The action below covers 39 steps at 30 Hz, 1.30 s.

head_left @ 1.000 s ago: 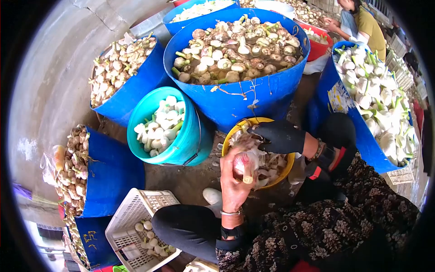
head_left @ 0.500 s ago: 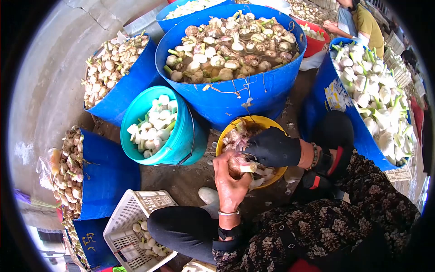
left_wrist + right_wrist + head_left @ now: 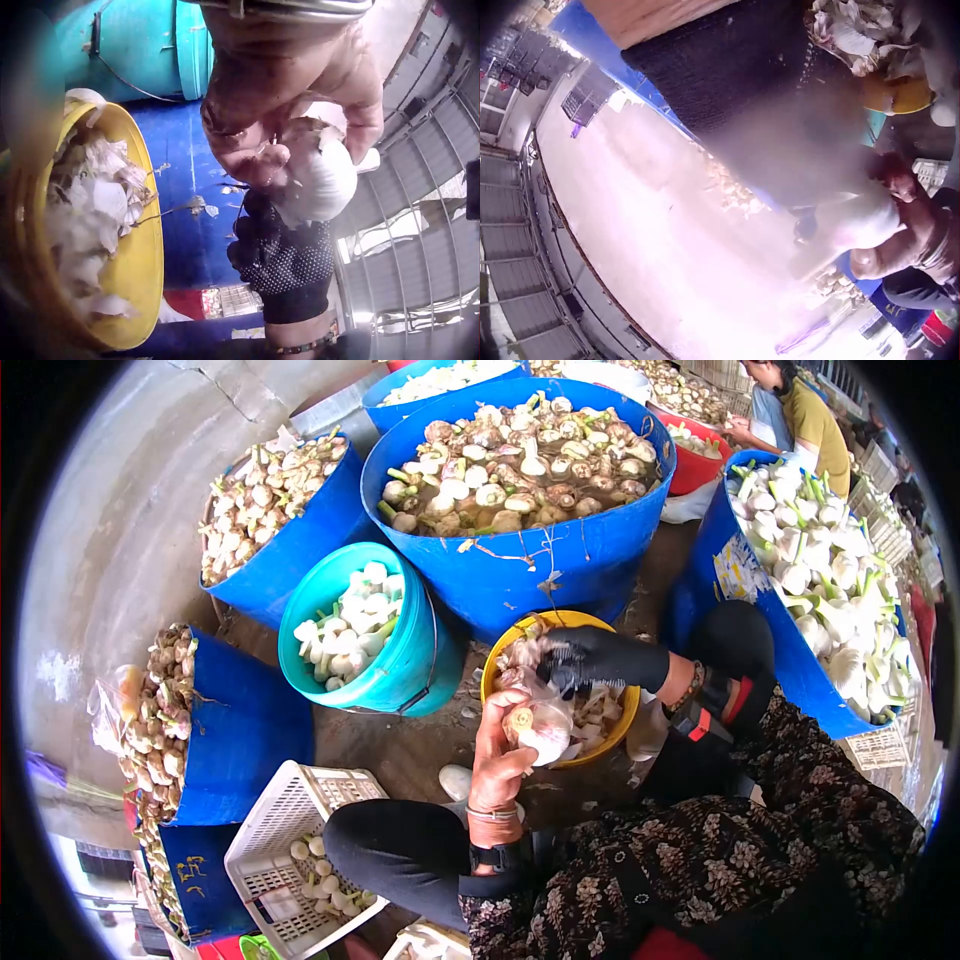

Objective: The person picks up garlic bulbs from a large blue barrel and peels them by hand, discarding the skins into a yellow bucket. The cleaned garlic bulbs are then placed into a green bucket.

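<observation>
My bare left hand [image 3: 495, 755] grips a whole garlic bulb [image 3: 545, 732], its cut end turned up toward me in the head view. The bulb shows smooth white skin on one side, also plain in the left wrist view. My right hand [image 3: 605, 658], in a black glove with pale dots, is at the far side of the bulb. Its curled fingers pinch loose papery garlic skin [image 3: 545, 685] there; the fingertips are partly hidden. Both hands are over a yellow bucket [image 3: 628, 722] holding peeled skins [image 3: 105, 195].
Beyond stands a large blue tub [image 3: 510, 575] of garlic in water. A turquoise bucket [image 3: 300, 660] of white bulbs is to the left, a white crate [image 3: 300, 800] nearer me. Another blue tub [image 3: 745, 625] of cleaned garlic stands right. A person [image 3: 822, 430] sits at the back right.
The bulb has turned in my left hand: its cut end pointed right half a second ago and now faces up, with more white showing. My gloved hand has shifted slightly away from the bulb.
</observation>
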### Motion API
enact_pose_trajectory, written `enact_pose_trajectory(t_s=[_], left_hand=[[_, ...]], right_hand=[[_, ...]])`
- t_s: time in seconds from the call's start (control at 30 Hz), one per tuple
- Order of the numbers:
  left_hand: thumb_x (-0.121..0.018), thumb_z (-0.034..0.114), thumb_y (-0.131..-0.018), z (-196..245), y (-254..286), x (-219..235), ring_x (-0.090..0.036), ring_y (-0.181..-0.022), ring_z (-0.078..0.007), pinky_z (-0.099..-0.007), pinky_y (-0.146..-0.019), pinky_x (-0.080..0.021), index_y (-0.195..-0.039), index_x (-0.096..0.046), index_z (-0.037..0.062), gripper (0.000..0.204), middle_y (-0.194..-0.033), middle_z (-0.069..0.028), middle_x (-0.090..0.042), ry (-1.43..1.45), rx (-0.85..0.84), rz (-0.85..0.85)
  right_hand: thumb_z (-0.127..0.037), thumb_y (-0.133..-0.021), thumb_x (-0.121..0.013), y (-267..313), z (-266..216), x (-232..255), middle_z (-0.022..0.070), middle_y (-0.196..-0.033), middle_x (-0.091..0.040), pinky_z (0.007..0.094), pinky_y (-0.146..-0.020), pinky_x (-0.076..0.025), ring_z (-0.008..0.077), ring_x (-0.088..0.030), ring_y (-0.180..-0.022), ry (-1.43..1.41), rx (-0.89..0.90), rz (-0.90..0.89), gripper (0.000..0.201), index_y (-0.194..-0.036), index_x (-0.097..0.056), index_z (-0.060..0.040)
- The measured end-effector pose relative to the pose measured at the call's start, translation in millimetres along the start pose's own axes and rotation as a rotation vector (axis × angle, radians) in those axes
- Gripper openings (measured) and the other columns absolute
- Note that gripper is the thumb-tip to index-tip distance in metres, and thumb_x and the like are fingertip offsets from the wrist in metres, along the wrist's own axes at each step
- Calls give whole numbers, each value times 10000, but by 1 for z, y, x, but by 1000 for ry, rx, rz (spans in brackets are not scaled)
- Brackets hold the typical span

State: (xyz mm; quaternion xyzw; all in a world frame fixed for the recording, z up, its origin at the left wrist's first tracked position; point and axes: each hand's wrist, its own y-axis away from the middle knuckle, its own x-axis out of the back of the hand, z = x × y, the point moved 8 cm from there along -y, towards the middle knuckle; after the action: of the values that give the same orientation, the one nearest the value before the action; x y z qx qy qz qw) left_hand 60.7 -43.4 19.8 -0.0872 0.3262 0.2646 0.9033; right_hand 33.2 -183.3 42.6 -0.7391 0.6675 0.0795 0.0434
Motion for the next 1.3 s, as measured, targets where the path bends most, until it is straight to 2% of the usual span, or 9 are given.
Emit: enact_pose_trajectory(t_s=[0.07, 0.5, 0.7, 0.87, 0.93, 1.0, 1.13, 1.2, 1.3], left_hand=[[-519, -53, -574, 4, -3, -6, -559, -958, -169, -261, -832, -451, -1204, -453, 47, 641, -1083, -66, -542, -14, -39, 0], [-511, -2, -610, 7, -8, 6, -561, -998, -203, -299, -898, -454, -1266, -466, 24, 657, -1132, -96, -556, -288, -198, 266], [-568, 69, -583, 6, -3, -9, -557, -1006, -232, -331, -895, -465, -1249, -419, 22, 684, -1111, -104, -546, -3, -220, 117], [-622, 105, -622, 2, -5, 5, -557, -1022, -293, -388, -875, -497, -1251, -407, 23, 670, -1142, -134, -527, 184, -212, 157], [-628, 112, -644, 1, -5, 14, -556, -1034, -304, -399, -870, -500, -1270, -411, 26, 667, -1161, -144, -525, 206, -209, 164], [-627, 120, -645, 1, -5, 19, -554, -1044, -302, -398, -889, -492, -1289, -404, 3, 691, -1176, -154, -525, 230, -200, 185], [-636, 149, -638, -5, -9, 17, -552, -1054, -286, -396, -950, -450, -1299, -396, -45, 730, -1199, -152, -525, 229, -158, 117], [-633, 167, -636, -5, -7, 22, -555, -1048, -282, -397, -946, -450, -1306, -400, -33, 737, -1200, -142, -526, 274, -189, 178], [-610, 121, -719, -3, -12, 30, -560, -1040, -245, -361, -909, -465, -1264, -434, 0, 585, -1184, -111, -530, 59, -192, 328]], right_hand=[[-187, -858, -655, -1, 4, -10, 62, -1051, -614, 296, -865, -455, 119, -542, -996, 382, 102, -80, 388, -1177, -529, -3], [-124, -798, -662, 12, -20, -6, 155, -787, -595, 361, -664, -446, 241, -579, -725, 728, 382, 232, 196, -923, -574, -1], [-87, -795, -625, 3, -16, -4, 181, -833, -625, 383, -673, -467, 275, -599, -744, 969, 251, 276, 151, -923, -592, -13], [-116, -842, -609, -15, 6, -1, 117, -892, -667, 353, -733, -491, 231, -643, -819, 698, 328, 282, 196, -1006, -607, -9], [-85, -856, -611, -11, 20, 16, 52, -976, -647, 312, -771, -495, 182, -629, -865, -116, 157, 268, 259, -1097, -564, -2], [-77, -867, -611, -11, 10, 14, 25, -1060, -600, 262, -799, -490, 132, -598, -912, -142, 62, 132, 339, -1184, -513, -7], [-100, -855, -635, -9, 4, -6, 52, -1029, -592, 238, -729, -490, 80, -560, -872, 294, 409, 19, 397, -1217, -502, -7], [-112, -828, -669, -8, 25, -15, 48, -987, -597, 248, -706, -484, 87, -557, -845, 76, 61, -61, 448, -1224, -494, 3], [-102, -801, -680, -2, 16, -12, 37, -946, -603, 256, -683, -484, 94, -560, -820, 93, 123, 92, 443, -1189, -499, 13]])
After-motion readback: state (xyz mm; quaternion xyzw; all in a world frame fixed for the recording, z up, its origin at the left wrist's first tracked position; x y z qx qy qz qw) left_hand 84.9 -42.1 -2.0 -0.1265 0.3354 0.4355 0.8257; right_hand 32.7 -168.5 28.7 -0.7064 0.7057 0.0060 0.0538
